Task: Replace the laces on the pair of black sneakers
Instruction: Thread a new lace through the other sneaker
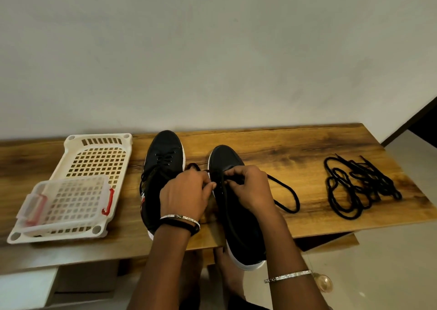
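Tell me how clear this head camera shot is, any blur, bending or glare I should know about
Head view: wide-angle bending curves the table edge; soft throughout, so the eyelets on the right sneaker are hard to read under the left hand and right hand; even light with faint shadows, no harsh glare; the clear box in the white basket looks hazy.

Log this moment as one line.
step: lacing right sneaker | left hand: pinching lace | right hand: pinching lace | left sneaker: laced | loose laces: right on table
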### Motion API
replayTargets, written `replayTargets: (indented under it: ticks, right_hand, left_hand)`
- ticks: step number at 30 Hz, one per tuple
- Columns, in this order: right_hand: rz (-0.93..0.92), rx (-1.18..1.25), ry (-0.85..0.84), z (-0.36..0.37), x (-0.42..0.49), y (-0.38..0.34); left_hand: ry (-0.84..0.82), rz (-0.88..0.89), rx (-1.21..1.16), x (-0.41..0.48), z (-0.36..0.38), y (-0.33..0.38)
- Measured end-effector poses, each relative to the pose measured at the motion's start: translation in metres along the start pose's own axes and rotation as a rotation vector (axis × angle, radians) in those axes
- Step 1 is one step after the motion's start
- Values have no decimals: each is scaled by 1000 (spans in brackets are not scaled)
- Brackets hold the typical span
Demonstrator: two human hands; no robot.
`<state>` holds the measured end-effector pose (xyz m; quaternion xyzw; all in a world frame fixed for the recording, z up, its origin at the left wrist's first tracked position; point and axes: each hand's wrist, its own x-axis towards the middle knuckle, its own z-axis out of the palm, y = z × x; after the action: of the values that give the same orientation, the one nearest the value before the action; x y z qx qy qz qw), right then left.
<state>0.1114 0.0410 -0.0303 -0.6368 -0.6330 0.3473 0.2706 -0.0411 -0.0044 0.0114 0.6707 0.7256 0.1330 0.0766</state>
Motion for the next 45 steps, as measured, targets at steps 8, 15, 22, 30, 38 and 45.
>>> replayTargets:
  ticks: [8, 15, 22, 30, 38, 45]
  right_hand:
    - [7, -61, -12, 1, 1, 0]
    - [-3, -86, -5, -1, -2, -4]
    - [-1, -112, -4, 1, -2, -5]
    - [20, -81, 9, 4, 0, -3]
    - [35, -135, 7, -4, -4, -7]
    - [71, -268, 72, -8, -8, -16]
  left_hand:
    - [103, -317, -1548, 6, -18, 8]
    - [190, -102, -640, 0, -8, -12]
    - [-25, -63, -96, -2, 1, 10]
    - [66, -357, -1412, 11, -13, 8]
    - [288, -140, -831, 2, -12, -9]
    - [-47, -22, -94, -1, 0, 4]
